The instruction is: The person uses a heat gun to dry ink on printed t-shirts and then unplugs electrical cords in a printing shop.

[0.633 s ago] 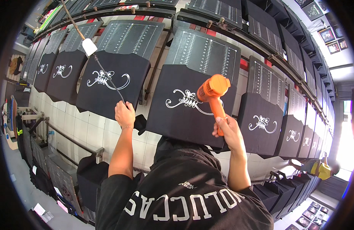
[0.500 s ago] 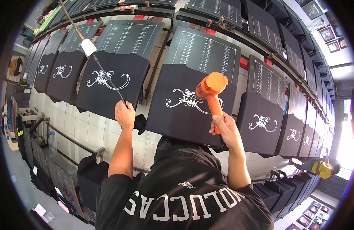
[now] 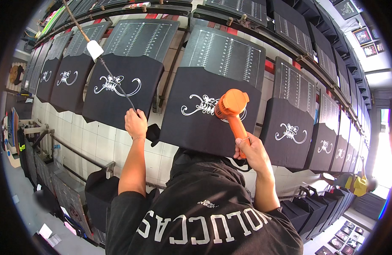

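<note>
My right hand (image 3: pixel 252 153) is wrapped round the handle of an orange hot-air gun (image 3: pixel 235 108). Its round head hangs over the right part of a white print on a black garment panel (image 3: pixel 196 129), hiding some of the swirl. The panel lies on a dark board with ruler-like markings (image 3: pixel 223 51). My left hand (image 3: pixel 136 123) is closed on a thin dark cord (image 3: pixel 113 80) at the lower edge of the neighbouring black panel (image 3: pixel 119 95). The cord slants up to the left, through a white piece (image 3: pixel 95 50), to a brown upper stretch.
More printed black panels on boards line up to the left (image 3: pixel 66 83) and to the right (image 3: pixel 288 131). Metal rails (image 3: pixel 289 49) run behind them. Nearer, a rail (image 3: pixel 81 152) and covered boards (image 3: pixel 319 208) flank me. Someone with a yellow item (image 3: pixel 357 185) is at the far right.
The hot-air gun has come down nearer to me, over a lower part of the print. My left hand keeps its hold on the cord, and the whole view has shifted slightly.
</note>
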`<state>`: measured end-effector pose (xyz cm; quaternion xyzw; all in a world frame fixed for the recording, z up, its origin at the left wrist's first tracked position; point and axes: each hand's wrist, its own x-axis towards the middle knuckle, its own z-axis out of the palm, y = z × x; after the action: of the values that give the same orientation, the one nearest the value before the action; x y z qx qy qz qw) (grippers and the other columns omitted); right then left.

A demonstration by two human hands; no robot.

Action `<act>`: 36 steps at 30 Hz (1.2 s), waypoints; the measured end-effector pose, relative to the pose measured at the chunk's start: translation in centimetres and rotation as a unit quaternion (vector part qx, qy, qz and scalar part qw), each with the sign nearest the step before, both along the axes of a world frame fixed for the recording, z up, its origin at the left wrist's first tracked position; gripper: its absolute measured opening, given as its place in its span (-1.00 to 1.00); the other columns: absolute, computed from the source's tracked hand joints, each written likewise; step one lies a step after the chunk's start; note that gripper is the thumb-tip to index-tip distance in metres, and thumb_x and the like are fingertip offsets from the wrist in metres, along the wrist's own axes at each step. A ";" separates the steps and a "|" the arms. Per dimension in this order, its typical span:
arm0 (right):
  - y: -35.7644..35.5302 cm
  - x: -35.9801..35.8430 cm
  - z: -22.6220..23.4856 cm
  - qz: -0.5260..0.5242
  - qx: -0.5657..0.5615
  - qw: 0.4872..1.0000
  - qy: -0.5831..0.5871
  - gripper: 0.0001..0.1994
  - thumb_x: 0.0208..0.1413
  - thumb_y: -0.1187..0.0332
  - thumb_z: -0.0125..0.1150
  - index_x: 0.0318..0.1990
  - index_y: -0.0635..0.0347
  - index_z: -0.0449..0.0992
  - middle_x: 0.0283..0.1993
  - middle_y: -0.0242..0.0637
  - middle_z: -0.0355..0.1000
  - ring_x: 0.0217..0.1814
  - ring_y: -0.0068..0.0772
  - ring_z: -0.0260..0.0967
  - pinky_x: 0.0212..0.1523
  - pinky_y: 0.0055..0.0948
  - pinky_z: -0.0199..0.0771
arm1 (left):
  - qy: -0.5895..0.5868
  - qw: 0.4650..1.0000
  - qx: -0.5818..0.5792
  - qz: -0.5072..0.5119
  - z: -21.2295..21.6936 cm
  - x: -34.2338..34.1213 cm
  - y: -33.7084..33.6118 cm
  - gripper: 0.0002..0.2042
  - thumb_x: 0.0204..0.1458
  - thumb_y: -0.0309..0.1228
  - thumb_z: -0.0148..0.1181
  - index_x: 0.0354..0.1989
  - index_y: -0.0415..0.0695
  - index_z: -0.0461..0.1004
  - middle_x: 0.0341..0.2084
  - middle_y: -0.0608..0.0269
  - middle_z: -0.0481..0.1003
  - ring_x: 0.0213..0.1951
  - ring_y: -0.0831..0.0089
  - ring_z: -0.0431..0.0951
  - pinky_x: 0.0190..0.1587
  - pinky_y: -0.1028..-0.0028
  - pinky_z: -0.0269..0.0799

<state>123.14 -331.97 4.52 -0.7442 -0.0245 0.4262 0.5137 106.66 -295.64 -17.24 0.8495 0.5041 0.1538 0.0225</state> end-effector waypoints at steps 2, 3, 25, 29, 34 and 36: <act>-0.7 0.2 0.0 -0.005 0.007 1.000 0.015 -0.70 0.28 0.22 0.17 -0.07 0.34 0.46 -0.46 -0.40 0.41 -0.49 -0.59 0.44 -0.41 -0.56 0.47 | -0.006 1.000 0.001 0.001 -0.2 0.0 0.0 -0.74 0.20 -0.25 0.05 -0.27 -0.23 0.46 -0.35 0.08 0.49 -0.18 0.08 0.54 -0.19 0.13 0.52; -0.7 0.0 0.2 -0.014 0.013 1.000 0.013 -0.70 0.28 0.23 0.17 -0.08 0.34 0.46 -0.46 -0.40 0.41 -0.49 -0.59 0.44 -0.42 -0.55 0.46 | -0.004 1.000 -0.003 0.003 -0.2 0.0 0.0 -0.74 0.20 -0.25 0.04 -0.27 -0.23 0.46 -0.35 0.08 0.49 -0.18 0.08 0.54 -0.18 0.13 0.52; -4.9 -0.6 0.1 -0.061 -0.011 0.998 0.007 -0.70 0.29 0.23 0.18 -0.08 0.36 0.46 -0.47 -0.39 0.41 -0.50 -0.58 0.44 -0.44 -0.54 0.45 | -0.011 0.904 -0.334 -0.266 9.3 -4.6 -5.2 -0.61 0.33 -0.25 -0.05 -0.39 -0.31 0.53 -0.42 -0.13 0.56 -0.29 -0.01 0.60 -0.24 0.20 0.44; -5.0 -1.6 0.0 -0.085 0.001 0.996 -0.028 -0.70 0.30 0.22 0.17 -0.09 0.34 0.46 -0.46 -0.39 0.42 -0.49 -0.59 0.43 -0.44 -0.55 0.43 | -0.020 0.793 -0.502 -0.344 14.3 -4.3 -8.8 -0.67 0.28 -0.28 0.08 -0.31 -0.32 0.61 -0.35 -0.04 0.59 -0.24 0.07 0.59 -0.15 0.24 0.48; -5.5 -1.7 0.3 -0.121 0.006 0.992 -0.028 -0.70 0.31 0.20 0.16 -0.12 0.33 0.47 -0.46 -0.40 0.41 -0.49 -0.59 0.43 -0.44 -0.56 0.41 | 0.001 0.671 -0.598 -0.438 12.9 -0.9 -11.2 -0.66 0.31 -0.22 0.10 -0.17 -0.29 0.63 -0.25 0.16 0.60 -0.11 0.37 0.60 -0.07 0.43 0.52; -5.6 -1.9 0.2 -0.131 0.006 0.991 -0.030 -0.71 0.31 0.21 0.15 -0.13 0.33 0.46 -0.46 -0.40 0.41 -0.49 -0.59 0.43 -0.44 -0.57 0.41 | -0.007 0.629 -0.661 -0.409 12.5 0.7 -11.8 -0.65 0.33 -0.22 0.06 -0.12 -0.30 0.62 -0.19 0.17 0.59 -0.08 0.39 0.59 -0.01 0.45 0.52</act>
<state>121.26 -337.61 4.71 -0.7504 0.0555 0.3326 0.5685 107.33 -307.46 -4.79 0.7249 0.0711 -0.2393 0.6420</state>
